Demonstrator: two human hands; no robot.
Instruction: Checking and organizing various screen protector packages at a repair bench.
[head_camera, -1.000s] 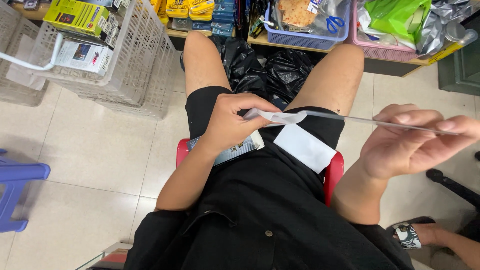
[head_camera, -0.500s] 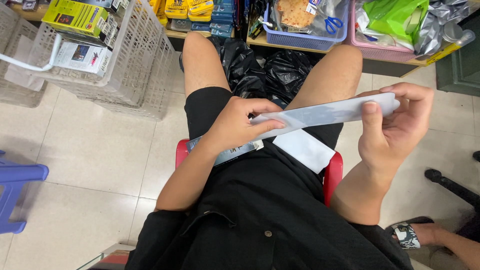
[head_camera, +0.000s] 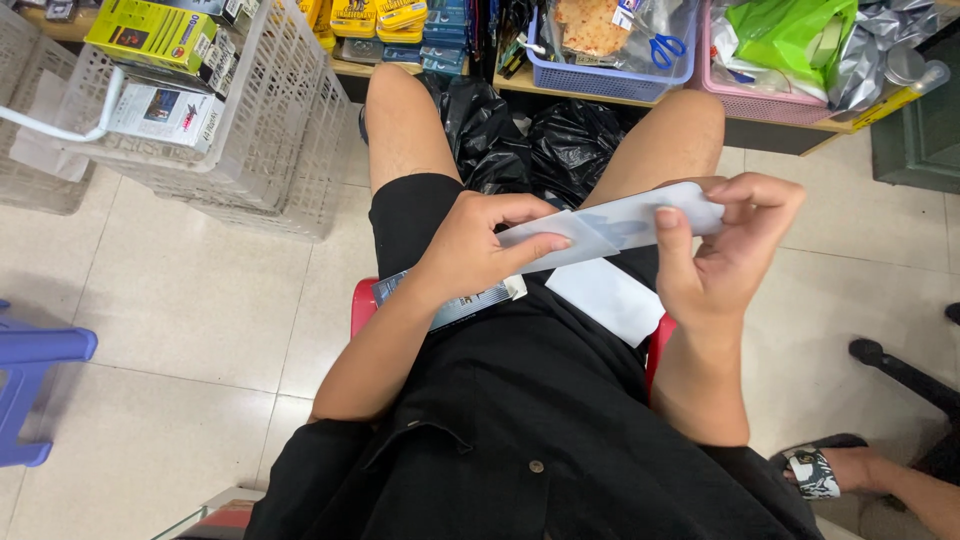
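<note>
While both hands pinch it, the clear screen protector lies crosswise.

Left hand pinching, right hand pinching, forearms raised over lap

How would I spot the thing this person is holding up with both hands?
Start at the seated person's lap, above the red stool. The left hand and right hand hold a long, flat, translucent grey-white strip between them. Unlike the white paper and the blue-edged flat pack resting on the black shorts, it is raised and see-through.
</note>
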